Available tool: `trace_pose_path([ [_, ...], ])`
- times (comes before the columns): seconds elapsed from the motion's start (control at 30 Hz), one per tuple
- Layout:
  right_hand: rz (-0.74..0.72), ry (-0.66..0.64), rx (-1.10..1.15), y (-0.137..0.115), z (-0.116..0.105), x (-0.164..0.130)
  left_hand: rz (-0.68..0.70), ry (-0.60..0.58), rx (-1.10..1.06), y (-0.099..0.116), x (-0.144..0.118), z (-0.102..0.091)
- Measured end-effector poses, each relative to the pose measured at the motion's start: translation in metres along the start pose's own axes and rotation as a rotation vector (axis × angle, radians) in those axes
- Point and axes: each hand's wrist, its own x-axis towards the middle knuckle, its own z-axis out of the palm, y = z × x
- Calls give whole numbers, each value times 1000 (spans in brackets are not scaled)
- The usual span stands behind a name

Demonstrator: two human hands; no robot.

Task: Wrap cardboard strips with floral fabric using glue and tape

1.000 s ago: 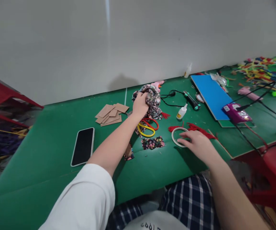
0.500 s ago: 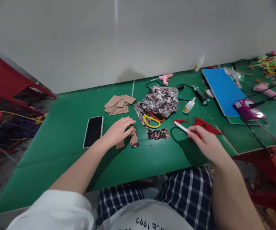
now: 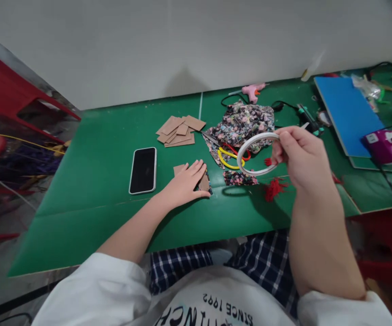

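Observation:
My left hand lies flat on the table with its fingers spread, over a small cardboard piece with floral cloth edging and touching a plain cardboard piece. Raised above the table, my right hand pinches a narrow white roll of tape by its far side. Below the roll is a floral cloth strip, with red shreds to its right. Scissors with yellow and red handles rest against crumpled floral cloth.
A phone lies left of my left hand, and a pile of cardboard pieces beyond it. Farther back are a pink glue gun and a black-and-green tool. A blue board and a purple box with cables occupy the right.
My right hand has lifted the tape roll, which has turned from edge-on to showing its round opening. My left hand has flattened onto the cloth-edged cardboard. The whole view has shifted.

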Motion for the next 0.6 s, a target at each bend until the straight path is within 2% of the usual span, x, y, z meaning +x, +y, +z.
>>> trace_pose_path([
  [0.17,274,-78,255,34,2,1,31,-9,-33,-4,-6,5],
  [0.3,467,-272,260,48,-11,-18,94,-22,-81,-8,-6,-2],
  [0.37,587,-339,216,51,-18,-29,107,26,-93,-6,-6,-5],
  [0.43,646,-351,177,54,-26,-38,39,154,-65,-1,-7,-4],
  [0.5,643,-337,148,57,-34,-42,-95,288,1,8,-8,-1],
  [0.53,629,-313,129,59,-38,-42,-151,327,35,13,-9,2],
  [0.6,584,-215,72,61,-45,-40,-193,334,90,23,-11,7],
])
